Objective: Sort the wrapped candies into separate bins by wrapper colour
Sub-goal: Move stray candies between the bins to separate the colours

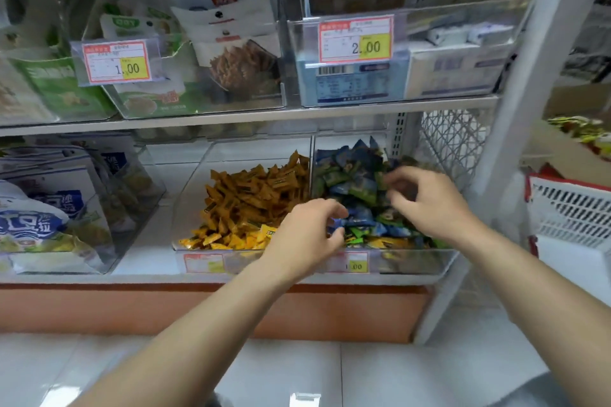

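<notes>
As it reaches over the bin front, left hand (307, 235): thumb and fingers curled, seemingly pinching a blue candy (335, 223).
Right hand (426, 201): fingers hooked down into the pile, blurred; grip unclear.
Mixed bin (413, 261): blue and green wrappers together.
Orange bin (231, 261): just left, orange and yellow candies.
Yellow strays (383, 243): at the mixed bin's front; best picked singly, colour checked before dropping.

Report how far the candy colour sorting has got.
Done: the left bin holds only orange-yellow candies. In hand: the left hand and right hand are both down in the right bin, fingers curled over the pile; whether either grips a candy is unclear. Left: the right bin mixes blue and green candies, with a few yellow candies along its front.
</notes>
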`<act>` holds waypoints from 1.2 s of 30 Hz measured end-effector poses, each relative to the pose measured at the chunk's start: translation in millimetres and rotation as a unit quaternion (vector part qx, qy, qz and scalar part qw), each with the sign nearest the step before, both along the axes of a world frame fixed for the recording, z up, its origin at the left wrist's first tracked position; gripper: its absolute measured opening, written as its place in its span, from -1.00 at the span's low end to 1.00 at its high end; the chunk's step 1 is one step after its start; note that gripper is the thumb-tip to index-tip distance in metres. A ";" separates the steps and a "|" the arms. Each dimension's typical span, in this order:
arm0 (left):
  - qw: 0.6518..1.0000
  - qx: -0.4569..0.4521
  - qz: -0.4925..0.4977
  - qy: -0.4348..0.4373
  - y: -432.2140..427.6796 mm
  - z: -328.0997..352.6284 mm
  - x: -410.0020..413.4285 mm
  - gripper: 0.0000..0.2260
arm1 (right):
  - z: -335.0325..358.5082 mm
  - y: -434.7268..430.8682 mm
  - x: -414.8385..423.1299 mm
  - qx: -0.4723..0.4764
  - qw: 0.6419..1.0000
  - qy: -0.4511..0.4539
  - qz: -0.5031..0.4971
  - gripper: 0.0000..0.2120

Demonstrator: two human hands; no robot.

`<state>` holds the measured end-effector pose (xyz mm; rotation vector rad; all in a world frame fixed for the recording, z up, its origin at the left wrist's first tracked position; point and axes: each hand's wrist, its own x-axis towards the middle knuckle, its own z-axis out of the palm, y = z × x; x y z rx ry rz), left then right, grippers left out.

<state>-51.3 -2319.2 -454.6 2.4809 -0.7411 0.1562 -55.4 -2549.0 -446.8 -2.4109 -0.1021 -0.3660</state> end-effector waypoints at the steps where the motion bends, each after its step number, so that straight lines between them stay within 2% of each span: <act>1: 1.000 0.015 0.013 0.007 -8.2 -3.9 -1.0 -0.75 | -1.8 -3.0 -7.7 -0.008 1.000 0.013 0.004 -0.81; 5: 0.995 0.097 0.039 0.001 -29.9 -18.9 -2.5 -0.71 | -20.9 -1.6 -28.1 -0.103 0.991 0.070 0.045 -0.86; 9: 0.996 0.088 0.019 0.005 -37.2 -25.9 6.5 -0.82 | -26.0 1.2 -25.8 -0.231 0.969 0.086 0.017 -0.87; 14: 0.992 0.082 -0.030 0.092 -42.5 -32.3 19.6 -0.62 | -26.5 4.3 -19.5 -0.271 0.959 0.076 0.004 -0.74; 17: 0.988 0.097 -0.040 0.110 -42.0 -35.3 26.9 -0.63 | -27.0 8.0 -15.9 -0.253 0.962 0.097 0.011 -0.69; 22: 0.978 0.087 -0.026 0.186 -45.1 -32.0 37.8 -0.61 | -28.7 10.9 -8.5 -0.234 0.961 0.144 0.033 -0.78; 27: 0.972 0.081 -0.041 0.216 -47.7 -31.2 43.4 -0.70 | -31.5 4.1 -6.3 -0.237 0.954 0.170 0.071 -0.78; 31: 0.974 0.067 -0.054 0.209 -48.4 -31.6 41.2 -0.59 | -33.8 -9.5 -11.6 -0.142 0.971 0.173 0.079 -0.77; 34: 0.975 0.052 -0.066 0.204 -48.9 -32.0 38.1 -0.67 | -34.7 -14.2 -15.3 -0.028 0.985 0.160 0.053 -0.84; 36: 0.978 0.034 -0.066 0.194 -48.0 -34.0 36.2 -0.75 | -35.9 -15.8 -16.7 0.011 0.987 0.153 0.034 -0.83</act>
